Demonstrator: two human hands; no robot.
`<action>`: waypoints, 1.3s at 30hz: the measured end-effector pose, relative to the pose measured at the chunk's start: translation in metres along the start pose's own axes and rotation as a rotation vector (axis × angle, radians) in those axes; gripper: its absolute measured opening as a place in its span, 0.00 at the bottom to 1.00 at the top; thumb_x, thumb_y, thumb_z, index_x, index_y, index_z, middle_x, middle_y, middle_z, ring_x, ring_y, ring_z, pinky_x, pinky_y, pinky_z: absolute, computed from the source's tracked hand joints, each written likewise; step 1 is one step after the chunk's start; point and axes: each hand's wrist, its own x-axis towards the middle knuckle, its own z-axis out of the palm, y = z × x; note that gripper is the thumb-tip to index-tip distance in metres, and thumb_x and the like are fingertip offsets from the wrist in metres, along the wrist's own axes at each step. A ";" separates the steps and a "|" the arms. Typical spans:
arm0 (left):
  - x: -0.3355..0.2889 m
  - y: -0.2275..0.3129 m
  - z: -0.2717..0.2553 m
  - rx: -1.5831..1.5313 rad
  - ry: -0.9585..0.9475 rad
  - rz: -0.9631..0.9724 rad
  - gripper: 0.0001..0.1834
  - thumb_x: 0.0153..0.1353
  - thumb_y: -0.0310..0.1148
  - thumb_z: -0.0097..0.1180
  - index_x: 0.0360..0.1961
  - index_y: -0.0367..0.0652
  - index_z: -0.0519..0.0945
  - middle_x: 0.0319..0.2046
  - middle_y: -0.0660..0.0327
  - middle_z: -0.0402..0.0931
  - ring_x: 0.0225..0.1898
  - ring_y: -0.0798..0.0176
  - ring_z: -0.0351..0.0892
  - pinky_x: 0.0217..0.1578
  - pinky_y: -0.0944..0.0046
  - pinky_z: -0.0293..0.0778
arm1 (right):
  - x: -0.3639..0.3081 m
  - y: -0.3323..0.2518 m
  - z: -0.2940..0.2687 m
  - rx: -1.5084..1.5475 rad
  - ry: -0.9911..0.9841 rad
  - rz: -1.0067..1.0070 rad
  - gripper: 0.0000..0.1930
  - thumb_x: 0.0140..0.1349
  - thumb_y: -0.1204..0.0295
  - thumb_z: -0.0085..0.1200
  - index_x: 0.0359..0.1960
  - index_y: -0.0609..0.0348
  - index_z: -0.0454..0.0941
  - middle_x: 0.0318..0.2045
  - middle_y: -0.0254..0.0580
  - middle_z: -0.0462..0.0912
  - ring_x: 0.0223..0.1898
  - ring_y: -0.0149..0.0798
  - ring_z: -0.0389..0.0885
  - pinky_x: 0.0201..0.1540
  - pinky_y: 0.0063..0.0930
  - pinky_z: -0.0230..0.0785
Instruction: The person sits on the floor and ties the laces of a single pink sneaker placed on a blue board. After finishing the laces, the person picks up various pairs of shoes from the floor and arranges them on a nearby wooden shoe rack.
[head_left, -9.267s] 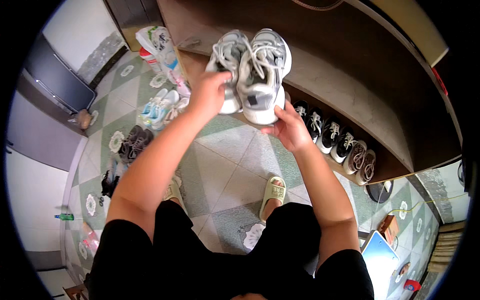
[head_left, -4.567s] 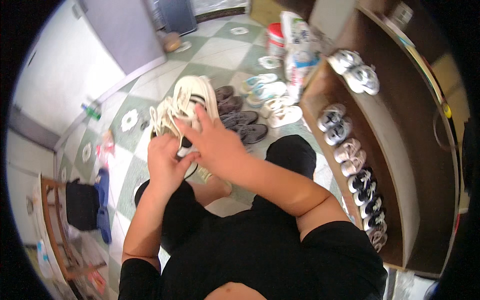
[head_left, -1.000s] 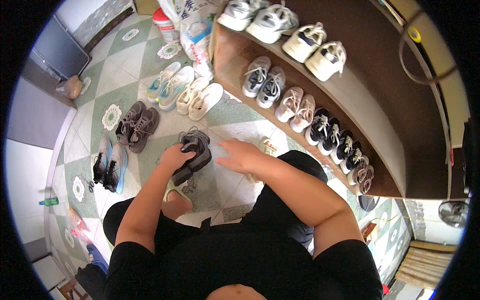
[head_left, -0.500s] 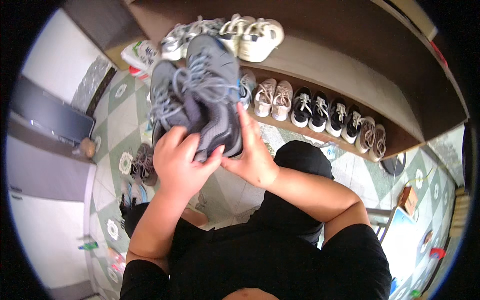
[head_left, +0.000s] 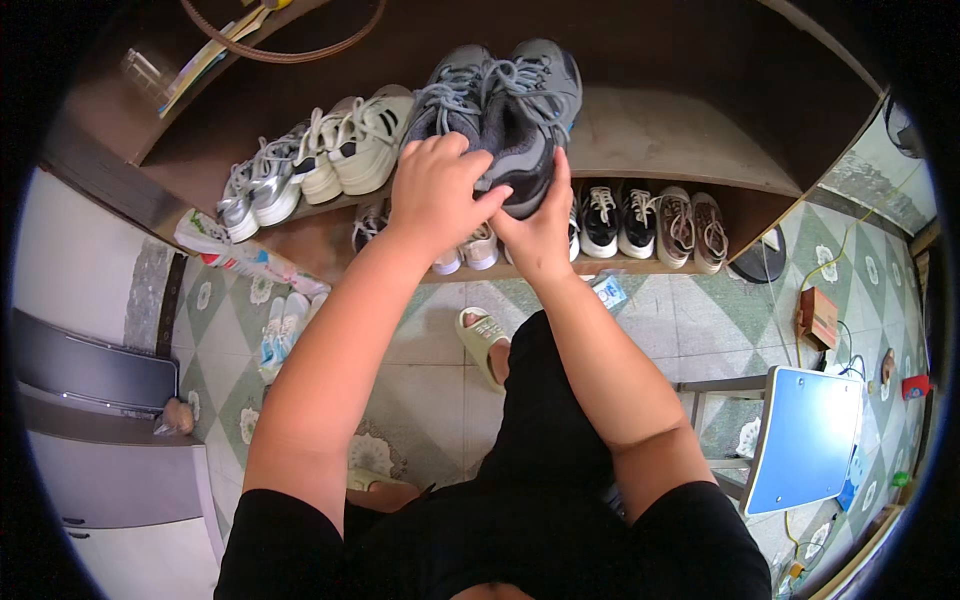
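Both hands grip a pair of grey sneakers (head_left: 538, 90) with pale laces, side by side, toes pointing away from me. My left hand (head_left: 438, 190) is closed around the heel of the left sneaker, and my right hand (head_left: 541, 228) presses the outer side and heel of the right one. They are at the upper shelf (head_left: 670, 140) of a dark shoe rack; whether their soles touch it I cannot tell. Left of them on this shelf stand cream-white sneakers (head_left: 370, 150) and silver-grey sneakers (head_left: 268, 180).
The lower shelf carries black sneakers (head_left: 600, 220) and brownish sneakers (head_left: 692, 228), with others partly hidden by my arms. White shoes (head_left: 285, 325) lie on the tiled floor. A blue-topped folding table (head_left: 805, 440) stands at right, near a cardboard box (head_left: 818, 318). A plastic bag (head_left: 240, 255) hangs at the rack's left.
The grey sneakers have moved right and away from me, to a place beside the cream-white pair. My arms are stretched further out, and the whole view has shifted.
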 end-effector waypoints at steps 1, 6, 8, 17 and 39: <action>0.003 -0.004 0.013 0.005 -0.058 -0.045 0.16 0.43 0.44 0.63 0.29 0.44 0.80 0.29 0.59 0.72 0.35 0.56 0.72 0.41 0.57 0.63 | 0.006 0.012 0.000 -0.061 -0.037 0.011 0.51 0.39 0.61 0.66 0.63 0.66 0.48 0.52 0.63 0.63 0.54 0.58 0.62 0.58 0.46 0.55; -0.010 -0.017 0.064 0.017 -0.045 -0.117 0.26 0.45 0.41 0.63 0.48 0.49 0.74 0.41 0.56 0.70 0.46 0.50 0.67 0.51 0.53 0.59 | 0.017 0.042 0.007 -0.529 -0.189 0.222 0.50 0.42 0.54 0.62 0.64 0.65 0.49 0.62 0.57 0.56 0.66 0.55 0.47 0.66 0.43 0.40; -0.018 -0.017 0.064 -0.065 0.042 -0.182 0.32 0.44 0.36 0.64 0.53 0.48 0.69 0.49 0.53 0.66 0.52 0.47 0.63 0.54 0.51 0.57 | 0.022 0.048 0.004 -0.471 -0.229 0.216 0.50 0.43 0.54 0.62 0.64 0.66 0.49 0.63 0.56 0.56 0.66 0.53 0.48 0.66 0.43 0.38; -0.063 -0.042 0.104 -0.245 0.099 -0.710 0.44 0.47 0.44 0.64 0.59 0.31 0.58 0.50 0.44 0.68 0.52 0.42 0.66 0.52 0.54 0.63 | 0.034 0.051 0.013 -0.414 -0.322 0.221 0.50 0.46 0.55 0.62 0.64 0.69 0.47 0.63 0.56 0.56 0.66 0.50 0.51 0.65 0.49 0.38; -0.351 -0.136 0.032 -0.227 -0.293 -0.823 0.20 0.51 0.36 0.58 0.46 0.41 0.76 0.49 0.53 0.73 0.49 0.49 0.72 0.50 0.56 0.68 | 0.031 0.048 0.091 -0.687 0.197 -0.407 0.43 0.55 0.59 0.56 0.62 0.77 0.46 0.61 0.71 0.53 0.64 0.64 0.50 0.65 0.50 0.40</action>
